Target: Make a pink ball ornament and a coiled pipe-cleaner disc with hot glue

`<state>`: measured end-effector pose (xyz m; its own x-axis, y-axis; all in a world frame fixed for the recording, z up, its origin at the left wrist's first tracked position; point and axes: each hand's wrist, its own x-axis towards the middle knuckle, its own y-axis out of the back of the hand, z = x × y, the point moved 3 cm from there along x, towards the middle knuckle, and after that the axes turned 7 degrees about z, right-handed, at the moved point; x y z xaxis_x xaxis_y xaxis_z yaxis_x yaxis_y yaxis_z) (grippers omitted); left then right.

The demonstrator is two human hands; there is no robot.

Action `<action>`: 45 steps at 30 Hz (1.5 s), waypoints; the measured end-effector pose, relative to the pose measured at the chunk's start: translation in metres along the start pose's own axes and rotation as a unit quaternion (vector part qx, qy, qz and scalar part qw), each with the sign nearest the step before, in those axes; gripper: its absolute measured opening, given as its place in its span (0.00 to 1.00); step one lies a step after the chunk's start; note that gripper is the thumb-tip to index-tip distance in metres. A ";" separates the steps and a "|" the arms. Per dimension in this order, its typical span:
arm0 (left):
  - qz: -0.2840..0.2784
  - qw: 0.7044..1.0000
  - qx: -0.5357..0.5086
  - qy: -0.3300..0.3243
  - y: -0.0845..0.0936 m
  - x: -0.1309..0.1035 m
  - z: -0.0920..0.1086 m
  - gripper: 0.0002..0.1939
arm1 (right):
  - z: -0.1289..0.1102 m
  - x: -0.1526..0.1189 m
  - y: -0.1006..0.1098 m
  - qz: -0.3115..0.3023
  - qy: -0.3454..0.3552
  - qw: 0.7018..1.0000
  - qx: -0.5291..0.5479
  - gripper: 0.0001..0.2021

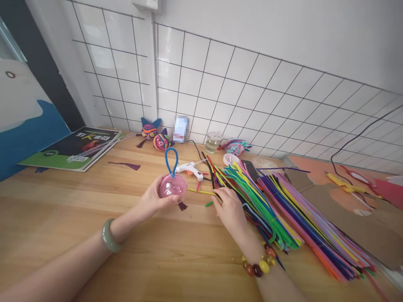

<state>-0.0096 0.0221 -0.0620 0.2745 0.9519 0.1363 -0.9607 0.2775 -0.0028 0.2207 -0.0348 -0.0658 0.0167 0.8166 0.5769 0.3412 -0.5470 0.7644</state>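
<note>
My left hand (157,198) is wrapped round a clear pink round piece (172,187), holding it above the wooden table. A blue pipe-cleaner loop (171,160) stands up from its top edge. A dark tassel (182,206) shows just below it. My right hand (228,205) is at the near left end of the coloured pipe cleaners, its fingers bent down onto a yellow pipe cleaner (201,191). Whether the fingertips grip it is hard to make out. Behind both hands lies a white glue gun (191,169).
Green and multicoloured pipe cleaners (264,201) and a second bundle (308,218) spread rightward. Yarn-covered figures (150,129), a phone (180,128) and a glass jar (213,142) line the wall. A book (78,147) lies left; a yellow glue gun (346,183) lies right.
</note>
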 end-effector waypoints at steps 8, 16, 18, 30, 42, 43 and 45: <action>0.026 1.000 -0.009 0.002 0.000 0.001 -0.002 0.33 | 0.013 -0.007 -0.012 -0.056 0.017 0.993 -0.105 0.08; -0.014 0.999 -0.040 -0.026 -0.007 -0.004 -0.005 0.38 | 0.004 -0.010 -0.022 -0.050 0.061 0.994 0.073 0.11; -0.020 0.999 -0.028 -0.037 -0.008 -0.005 -0.008 0.39 | 0.000 -0.010 -0.020 -0.059 0.056 0.992 0.094 0.11; -0.055 0.995 0.045 -0.067 -0.011 -0.010 -0.007 0.43 | -0.022 -0.010 -0.008 -0.040 0.093 0.978 0.184 0.12; -0.042 0.999 -0.028 -0.015 -0.011 -0.006 -0.015 0.42 | -0.036 -0.013 -0.002 -0.049 0.099 0.975 0.192 0.10; -0.037 0.999 -0.031 -0.013 -0.010 -0.005 -0.016 0.42 | -0.038 -0.013 -0.002 -0.055 0.099 0.975 0.193 0.10; -0.027 0.999 -0.037 -0.007 -0.009 -0.004 -0.016 0.41 | -0.041 -0.014 -0.001 -0.064 0.101 0.974 0.195 0.10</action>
<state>-0.0013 0.0176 -0.0781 0.3252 0.9333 0.1524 -0.9386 0.3382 -0.0683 0.1817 -0.0530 -0.0626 -0.2210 0.7991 0.5591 0.6594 -0.3000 0.6893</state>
